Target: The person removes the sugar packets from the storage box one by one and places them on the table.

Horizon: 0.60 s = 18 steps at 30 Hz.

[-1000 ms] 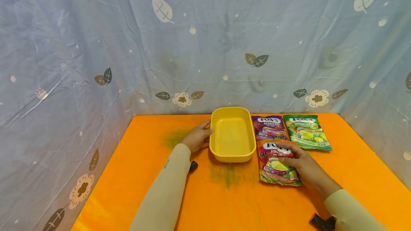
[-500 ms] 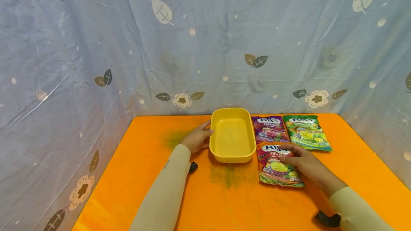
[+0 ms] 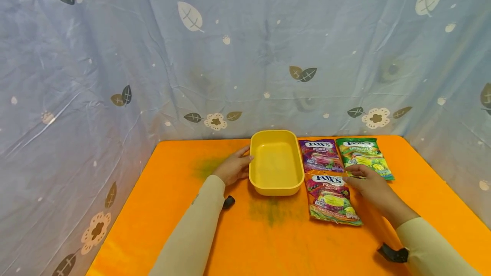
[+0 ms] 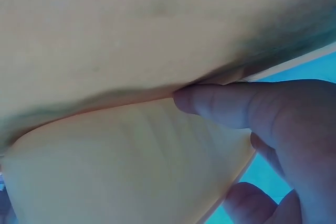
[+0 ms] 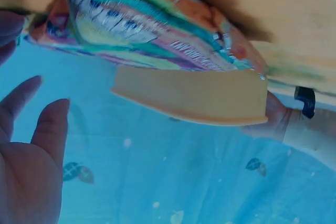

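Note:
A yellow plastic tub (image 3: 277, 165) stands near the back of the orange table. My left hand (image 3: 233, 168) holds its left side at the rim; in the left wrist view one fingertip (image 4: 197, 98) presses the tub's outer wall. Right of the tub lies a red and orange Fox's Fruits candy bag (image 3: 330, 201). My right hand (image 3: 370, 186) hovers by its upper right corner, holding nothing; thumb and fingers stand apart in the right wrist view. Behind this bag are a purple Fox's Berries bag (image 3: 320, 155) and a green Fox's Spring Tea bag (image 3: 362, 156), partly behind my right fingers.
The orange table (image 3: 276, 242) ends at a pale blue patterned curtain (image 3: 261, 54) at the back and both sides. A black wrist mount (image 3: 393, 253) juts from the right sleeve, another (image 3: 229, 202) from the left.
My right hand has let go of the Fruits bag and moved slightly right, leaving it flat in front of the Berries bag. My left hand stays on the tub.

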### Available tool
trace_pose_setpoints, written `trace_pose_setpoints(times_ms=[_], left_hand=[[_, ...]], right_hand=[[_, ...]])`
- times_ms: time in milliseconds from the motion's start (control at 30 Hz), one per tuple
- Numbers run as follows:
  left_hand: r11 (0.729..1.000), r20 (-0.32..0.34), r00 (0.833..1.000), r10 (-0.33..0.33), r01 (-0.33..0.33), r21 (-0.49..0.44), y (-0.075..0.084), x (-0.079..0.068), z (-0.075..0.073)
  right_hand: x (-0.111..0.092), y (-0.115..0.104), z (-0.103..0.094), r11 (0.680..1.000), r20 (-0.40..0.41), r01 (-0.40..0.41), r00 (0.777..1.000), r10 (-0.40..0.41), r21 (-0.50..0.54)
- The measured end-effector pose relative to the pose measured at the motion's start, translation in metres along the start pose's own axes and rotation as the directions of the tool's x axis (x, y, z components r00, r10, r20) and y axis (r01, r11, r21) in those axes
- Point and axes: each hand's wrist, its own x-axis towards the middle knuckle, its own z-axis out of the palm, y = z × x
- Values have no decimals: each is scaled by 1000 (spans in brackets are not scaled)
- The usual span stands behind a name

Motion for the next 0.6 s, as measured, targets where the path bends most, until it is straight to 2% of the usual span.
trace_pose_setpoints(times_ms=[133,233,300,333,367,400,433,467,500,533,600], left_hand=[[1000,-21,1000,9,-8,18,-2,-4,-3],[997,-45,999,16,-12,83,-3,-8,-4],[987,-60,998,20,-10,162,-2,-9,-4],[971,-77,996,33,-13,241,-1,-10,-4],[943,-96,994,53,-18,332,0,-11,-3],[900,-119,989,84,-25,435,2,-11,-4],[840,-145,982,121,-23,542,5,-11,-4],[761,-167,972,163,-16,648,8,-11,-5],[666,-185,960,212,-4,746,12,-10,-6],[558,-193,946,261,15,830,15,-9,-9],[360,-182,922,340,51,932,21,-5,-15]], right_hand=[[12,-12,4,985,-42,98,994,-105,-144],[23,-19,10,962,-43,174,981,-187,-210],[28,-22,14,937,-44,216,971,-236,-275],[31,-25,16,922,-44,226,967,-252,-314],[33,-27,18,908,-40,236,963,-266,-346],[36,-29,21,891,-34,252,958,-285,-379],[39,-32,23,872,-29,264,953,-302,-413],[43,-35,26,852,-18,281,947,-322,-443],[46,-37,29,834,-6,293,942,-335,-468],[50,-40,31,812,8,312,935,-354,-493],[59,-45,36,760,36,345,920,-391,-551]])
